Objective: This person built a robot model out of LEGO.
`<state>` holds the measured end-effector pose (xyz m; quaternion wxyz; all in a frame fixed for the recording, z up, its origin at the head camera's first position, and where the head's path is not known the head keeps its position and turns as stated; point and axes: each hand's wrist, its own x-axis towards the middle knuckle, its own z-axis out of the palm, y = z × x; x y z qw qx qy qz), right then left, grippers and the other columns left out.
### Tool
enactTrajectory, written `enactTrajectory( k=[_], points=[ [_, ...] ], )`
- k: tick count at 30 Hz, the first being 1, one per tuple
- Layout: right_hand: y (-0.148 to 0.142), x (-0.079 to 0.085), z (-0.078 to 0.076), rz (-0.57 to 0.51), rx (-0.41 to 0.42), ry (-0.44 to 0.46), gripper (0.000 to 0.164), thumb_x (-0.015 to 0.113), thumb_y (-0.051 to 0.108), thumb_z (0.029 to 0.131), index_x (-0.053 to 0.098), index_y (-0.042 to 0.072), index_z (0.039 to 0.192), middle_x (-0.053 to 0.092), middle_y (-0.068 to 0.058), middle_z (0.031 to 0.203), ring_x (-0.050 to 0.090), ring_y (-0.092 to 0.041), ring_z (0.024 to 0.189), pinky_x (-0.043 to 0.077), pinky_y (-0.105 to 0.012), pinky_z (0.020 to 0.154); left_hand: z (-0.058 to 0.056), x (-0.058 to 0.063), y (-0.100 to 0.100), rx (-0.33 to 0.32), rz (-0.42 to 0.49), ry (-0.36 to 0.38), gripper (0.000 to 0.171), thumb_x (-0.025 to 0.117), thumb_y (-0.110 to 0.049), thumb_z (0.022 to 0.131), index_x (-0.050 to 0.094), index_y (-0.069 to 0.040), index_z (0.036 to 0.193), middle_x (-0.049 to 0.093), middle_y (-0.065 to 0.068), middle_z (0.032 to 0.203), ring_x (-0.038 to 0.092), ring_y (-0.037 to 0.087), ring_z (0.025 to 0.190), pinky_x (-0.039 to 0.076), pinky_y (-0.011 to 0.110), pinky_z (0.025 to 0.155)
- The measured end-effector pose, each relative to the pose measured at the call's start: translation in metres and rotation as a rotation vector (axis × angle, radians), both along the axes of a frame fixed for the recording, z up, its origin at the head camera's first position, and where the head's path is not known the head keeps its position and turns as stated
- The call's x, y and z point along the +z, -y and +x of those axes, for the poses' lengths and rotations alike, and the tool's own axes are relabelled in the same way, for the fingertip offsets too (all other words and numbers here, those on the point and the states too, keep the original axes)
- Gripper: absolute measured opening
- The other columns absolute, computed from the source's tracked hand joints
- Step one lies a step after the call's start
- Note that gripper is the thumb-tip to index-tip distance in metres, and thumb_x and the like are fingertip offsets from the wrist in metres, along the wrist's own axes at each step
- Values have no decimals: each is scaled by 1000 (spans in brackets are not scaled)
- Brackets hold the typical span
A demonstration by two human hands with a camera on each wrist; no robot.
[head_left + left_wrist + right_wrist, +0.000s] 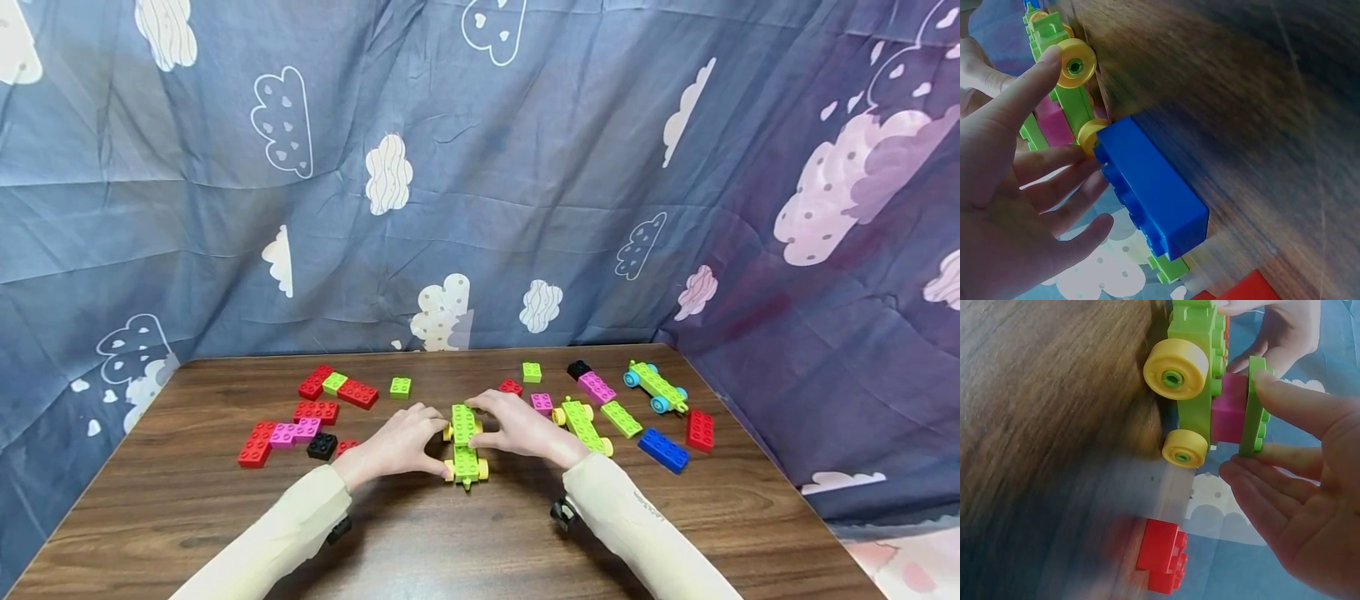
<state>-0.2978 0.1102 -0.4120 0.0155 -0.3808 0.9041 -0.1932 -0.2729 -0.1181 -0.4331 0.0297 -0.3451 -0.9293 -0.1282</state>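
Note:
A lime-green toy car base (467, 468) with yellow wheels stands in the middle of the table. My left hand (397, 437) holds it from the left, thumb at the near wheel and fingers at the far wheel. A pink brick (1229, 409) sits on the base, topped by a green plate (1252, 412). Thumb and fingers of my right hand (517, 425) pinch that plate from the right. Close to the left fingers lies a blue brick (1154, 187), hidden in the head view by the left hand.
Red, pink, black and green bricks, including a red brick (257, 443), lie at the left. To the right are another yellow-wheeled base (581, 423), a blue-wheeled base (657, 385), a blue brick (663, 450) and a red brick (701, 430). A patterned curtain (450, 208) hangs behind the table.

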Motion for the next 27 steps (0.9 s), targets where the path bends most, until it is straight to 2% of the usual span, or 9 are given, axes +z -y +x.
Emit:
enactTrajectory(
  k=[10, 17, 19, 22, 27],
  points=[
    [-1, -1, -5, -9, 9, 8, 58, 77, 31, 86, 58, -1, 130, 65, -16, 126, 64, -28, 113, 52, -43, 99, 0, -1, 1, -13, -18, -45, 69, 83, -47, 74, 67, 2, 119, 68, 14, 118, 59, 27, 108, 51, 46, 90],
    [-8, 15, -10, 2, 68, 61, 56, 77, 32, 86, 60, -1, 127, 66, -17, 123, 64, -32, 110, 54, -40, 94, 1, -3, 1, -6, -2, -31, 69, 83, -48, 73, 68, 2, 120, 67, 13, 119, 58, 27, 107, 50, 46, 89],
    [-12, 21, -15, 3, 60, 45, 53, 76, 32, 87, 61, 1, 127, 67, -15, 120, 64, -31, 107, 53, -40, 92, 0, -3, 1, 2, -1, -21, 70, 83, -48, 73, 67, 1, 120, 67, 13, 121, 57, 27, 108, 49, 46, 90],
    [-19, 30, -24, 1, 8, -7, 47, 74, 32, 88, 63, 4, 125, 68, -11, 120, 63, -29, 110, 51, -42, 96, -1, -3, 0, 16, 1, -8, 71, 83, -49, 73, 67, 1, 121, 66, 12, 122, 57, 26, 110, 49, 46, 92],
    [-33, 34, -43, -12, -51, -67, 40, 73, 26, 90, 66, 3, 121, 69, -14, 121, 64, -30, 115, 51, -46, 100, -1, -4, 2, 17, -1, -17, 70, 83, -49, 72, 68, 0, 120, 66, 12, 122, 57, 26, 109, 49, 46, 92]
  ],
)
